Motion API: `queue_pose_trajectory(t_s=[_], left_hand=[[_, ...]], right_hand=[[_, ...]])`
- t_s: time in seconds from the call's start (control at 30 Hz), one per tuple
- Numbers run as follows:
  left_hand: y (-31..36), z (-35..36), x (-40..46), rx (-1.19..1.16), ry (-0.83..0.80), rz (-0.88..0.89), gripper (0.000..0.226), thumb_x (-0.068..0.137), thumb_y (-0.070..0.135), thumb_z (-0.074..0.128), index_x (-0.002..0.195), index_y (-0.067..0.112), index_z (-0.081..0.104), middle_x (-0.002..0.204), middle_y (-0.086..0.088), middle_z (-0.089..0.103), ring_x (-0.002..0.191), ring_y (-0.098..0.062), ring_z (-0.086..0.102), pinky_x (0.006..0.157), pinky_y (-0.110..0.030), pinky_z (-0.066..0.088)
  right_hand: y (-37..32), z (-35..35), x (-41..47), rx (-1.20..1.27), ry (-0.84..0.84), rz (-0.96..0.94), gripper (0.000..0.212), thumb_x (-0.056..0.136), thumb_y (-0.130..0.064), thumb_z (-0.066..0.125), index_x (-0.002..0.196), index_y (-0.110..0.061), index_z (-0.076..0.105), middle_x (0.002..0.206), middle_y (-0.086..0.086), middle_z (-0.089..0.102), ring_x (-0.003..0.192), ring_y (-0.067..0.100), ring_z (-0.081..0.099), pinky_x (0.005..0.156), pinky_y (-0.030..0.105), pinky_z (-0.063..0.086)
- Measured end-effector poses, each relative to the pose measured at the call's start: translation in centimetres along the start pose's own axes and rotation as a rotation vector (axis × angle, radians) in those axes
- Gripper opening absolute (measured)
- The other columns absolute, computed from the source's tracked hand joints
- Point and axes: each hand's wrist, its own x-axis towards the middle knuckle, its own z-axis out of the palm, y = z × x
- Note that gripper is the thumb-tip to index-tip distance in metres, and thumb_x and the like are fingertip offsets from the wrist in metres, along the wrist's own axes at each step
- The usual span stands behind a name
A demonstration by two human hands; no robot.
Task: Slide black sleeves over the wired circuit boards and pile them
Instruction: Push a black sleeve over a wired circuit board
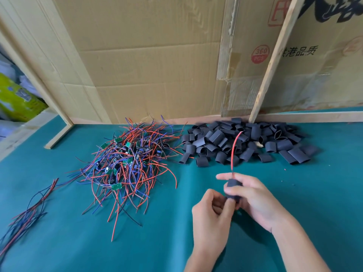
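Note:
A black sleeve (232,185) sits between my two hands above the green table. My right hand (253,199) grips it with curled fingers. My left hand (212,213) pinches its lower end, where the board is hidden. A red wire (234,150) sticks up out of the sleeve's top. A tangled heap of wired circuit boards (127,163) with red, blue and black leads lies left of centre. A heap of loose black sleeves (245,142) lies at the back right.
A loose bundle of wires (29,211) lies at the far left of the green table (157,242). Cardboard panels (157,55) and wooden battens (275,61) wall off the back. A green box (17,99) stands beyond the left edge.

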Motion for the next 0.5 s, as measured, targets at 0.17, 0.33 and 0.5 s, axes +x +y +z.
queue_pose_trajectory(t_s=[0.17, 0.33, 0.5], left_hand=[[0.3, -1.4, 0.4, 0.125, -0.067, 0.011, 0.008, 0.088, 0.017, 0.065, 0.082, 0.023, 0.063, 0.076, 0.013, 0.065, 0.066, -0.005, 0.057, 0.066, -0.029, 0.057], [1.9, -7.8, 5.4, 0.583, 0.117, 0.241, 0.020, 0.086, 0.001, 0.064, 0.100, 0.016, 0.068, 0.104, 0.002, 0.061, 0.090, -0.013, 0.058, 0.083, -0.024, 0.046], [1.7, -15.4, 12.3, 0.980, 0.352, 0.009, 0.035, 0.093, 0.012, 0.060, 0.128, 0.006, 0.060, 0.129, -0.019, 0.055, 0.120, -0.040, 0.049, 0.099, -0.046, 0.043]], right_hand=[[-0.2, -6.0, -0.4, -0.136, 0.735, -0.103, 0.033, 0.079, -0.009, 0.063, 0.108, -0.015, 0.078, 0.068, -0.003, 0.062, 0.060, 0.017, 0.054, 0.054, 0.027, 0.042], [1.1, -12.9, -1.7, -0.474, 1.220, 0.121, 0.075, 0.066, -0.059, 0.047, 0.130, -0.020, 0.056, 0.132, 0.021, 0.058, 0.122, 0.050, 0.053, 0.103, 0.065, 0.045], [0.7, -12.0, -1.9, -0.444, 1.381, 0.009, 0.072, 0.072, -0.053, 0.042, 0.138, -0.023, 0.049, 0.151, 0.017, 0.048, 0.139, 0.045, 0.044, 0.115, 0.059, 0.036]])
